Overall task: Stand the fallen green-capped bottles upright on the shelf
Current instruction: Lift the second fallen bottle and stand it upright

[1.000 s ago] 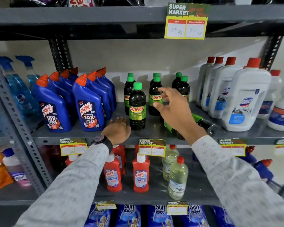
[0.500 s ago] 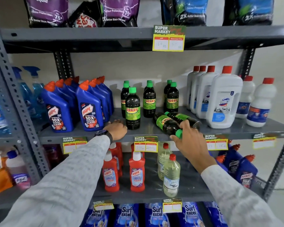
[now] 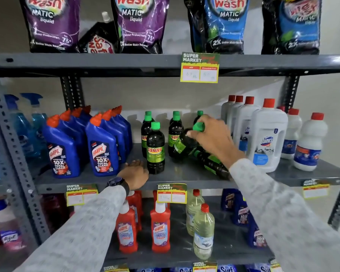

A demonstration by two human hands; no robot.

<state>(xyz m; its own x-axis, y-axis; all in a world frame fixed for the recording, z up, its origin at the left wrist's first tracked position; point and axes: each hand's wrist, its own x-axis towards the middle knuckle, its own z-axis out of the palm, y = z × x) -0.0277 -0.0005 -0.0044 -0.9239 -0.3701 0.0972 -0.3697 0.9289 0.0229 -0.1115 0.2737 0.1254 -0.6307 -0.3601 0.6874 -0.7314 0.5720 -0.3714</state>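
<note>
Green cap [image 3: 198,127] is pinched by right hand [image 3: 214,138]; held bottle [image 3: 182,144] tilts, base down-left on shelf [image 3: 185,173]. 2nd bottle [image 3: 210,162] lies flat under wrist, axis front-right. Left hand [image 3: 134,173] rests flat on shelf, grasping nothing.

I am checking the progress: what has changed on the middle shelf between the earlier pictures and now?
The right hand took hold of one fallen bottle near its green cap and tilted it up; it is not yet upright. The second fallen bottle stays lying down. The left hand stays on the shelf edge.
</note>
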